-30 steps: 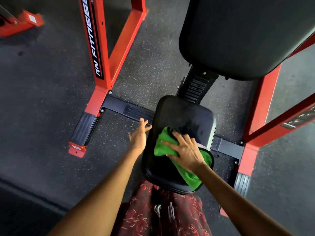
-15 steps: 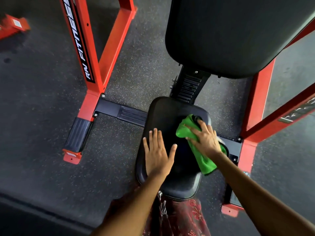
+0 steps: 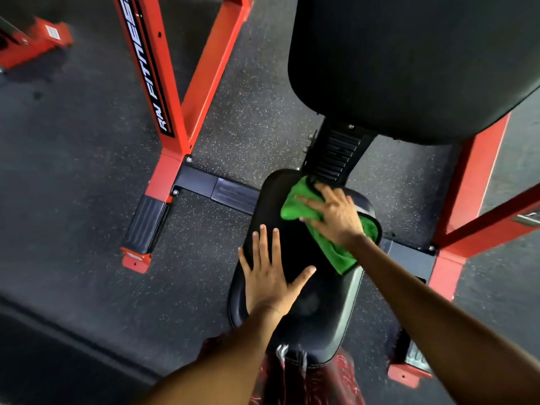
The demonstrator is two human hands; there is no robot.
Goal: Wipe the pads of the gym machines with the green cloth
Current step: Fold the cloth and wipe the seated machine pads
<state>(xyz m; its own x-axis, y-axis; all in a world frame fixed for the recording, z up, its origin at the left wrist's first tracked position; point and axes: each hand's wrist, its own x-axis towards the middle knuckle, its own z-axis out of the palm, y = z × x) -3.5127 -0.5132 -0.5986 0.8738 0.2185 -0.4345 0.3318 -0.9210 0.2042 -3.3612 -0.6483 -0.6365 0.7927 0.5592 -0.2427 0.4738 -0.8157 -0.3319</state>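
Two hands down on the black seat pad (image 3: 315,311): left hand (image 3: 270,277) flat with fingers spread, likely for bracing, right hand (image 3: 333,216) pressing the green cloth (image 3: 336,252) with straight fingers against the far corner, below the big back pad (image 3: 409,59).

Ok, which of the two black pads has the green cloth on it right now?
The small seat pad nearest the person: the right hand presses the green cloth on its far end. The large back pad above is bare.
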